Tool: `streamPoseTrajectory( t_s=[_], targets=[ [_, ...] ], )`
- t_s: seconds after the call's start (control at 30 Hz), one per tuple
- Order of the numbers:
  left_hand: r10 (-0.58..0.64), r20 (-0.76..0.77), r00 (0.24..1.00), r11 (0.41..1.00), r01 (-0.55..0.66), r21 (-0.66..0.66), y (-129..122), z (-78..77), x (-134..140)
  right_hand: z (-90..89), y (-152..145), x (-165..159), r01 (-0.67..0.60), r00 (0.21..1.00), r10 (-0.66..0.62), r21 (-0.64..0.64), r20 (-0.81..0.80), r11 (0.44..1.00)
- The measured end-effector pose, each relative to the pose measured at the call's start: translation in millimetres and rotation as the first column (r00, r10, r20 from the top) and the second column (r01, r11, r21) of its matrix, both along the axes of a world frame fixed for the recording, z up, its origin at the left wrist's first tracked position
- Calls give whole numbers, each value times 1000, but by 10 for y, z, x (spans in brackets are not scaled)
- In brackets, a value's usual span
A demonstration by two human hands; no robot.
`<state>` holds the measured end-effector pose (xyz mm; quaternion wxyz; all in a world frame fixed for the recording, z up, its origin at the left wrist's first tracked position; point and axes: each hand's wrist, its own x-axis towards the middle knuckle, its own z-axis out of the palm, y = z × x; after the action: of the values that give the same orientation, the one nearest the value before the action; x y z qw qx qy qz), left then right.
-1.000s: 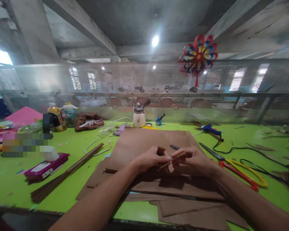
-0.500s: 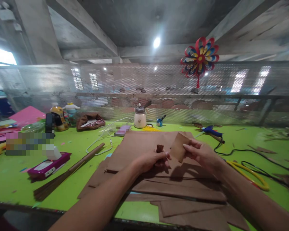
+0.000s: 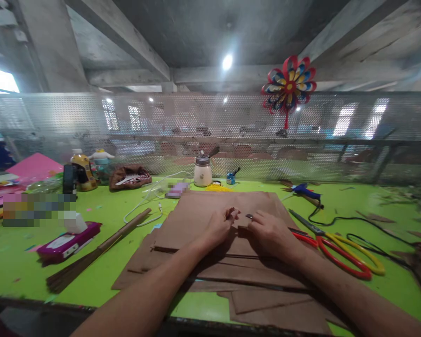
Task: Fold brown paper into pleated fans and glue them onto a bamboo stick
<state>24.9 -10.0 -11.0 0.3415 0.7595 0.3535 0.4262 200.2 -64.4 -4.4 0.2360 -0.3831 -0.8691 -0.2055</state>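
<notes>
My left hand (image 3: 221, 225) is closed over the middle of the brown paper stack (image 3: 210, 203). Its fingers pinch a small folded piece of brown paper (image 3: 230, 213), mostly hidden by them. Close by on its right, my right hand (image 3: 272, 234) is closed, palm down. A thin brown edge, apparently of a piece of brown paper (image 3: 243, 228), sticks out under its fingers. A small dark tip (image 3: 249, 216) shows at its forefinger; I cannot make out what it is. A gap separates the two hands. Scissors with red and yellow handles (image 3: 342, 257) lie beside my right forearm.
A blue glue gun (image 3: 306, 191) with a black cord lies at the back right. A beige jar (image 3: 202, 173) and a small blue pot (image 3: 230, 178) stand behind the stack. Leftward are a brown paper stick (image 3: 126, 230), a purple box (image 3: 70, 242) and bottles (image 3: 84, 171).
My right hand has moved down and left, turning palm down. The brown square it held up no longer shows whole. The scissors beside my right forearm are now largely uncovered.
</notes>
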Motion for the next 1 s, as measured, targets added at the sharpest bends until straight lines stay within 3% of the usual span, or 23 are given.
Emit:
streamPoseTrajectory(
  t_s=[0.1, 0.23, 0.37, 0.5, 0.6, 0.77, 1.0],
  targets=[
    [-87, -238, 967, 970, 137, 200, -91, 49, -27, -78, 4, -17, -46, 999, 46, -61, 4, 997],
    [-144, -495, 857, 902, 319, 289, -181, 115, -75, -123, 1, 38, -64, 998, 59, -139, -38, 988],
    [-56, -557, 829, 848, 333, 412, -148, 103, -77, -158, 22, 80, -48, 996, 35, -171, -78, 984],
    [-24, -575, 818, 829, 338, 446, -96, 60, -61, -152, 37, 95, -58, 995, 37, -236, -91, 970],
    [-43, -568, 822, 862, 318, 395, -89, 50, -66, -111, 40, 127, -89, 990, 54, -283, -126, 955],
    [-149, -461, 875, 964, 233, 130, -85, 61, -74, -31, 52, 216, -102, 968, -1, -400, -249, 911],
    [-230, -307, 923, 973, 211, -95, -122, 143, -44, 44, 32, 247, -135, 924, -75, -503, -376, 854]
  ],
)
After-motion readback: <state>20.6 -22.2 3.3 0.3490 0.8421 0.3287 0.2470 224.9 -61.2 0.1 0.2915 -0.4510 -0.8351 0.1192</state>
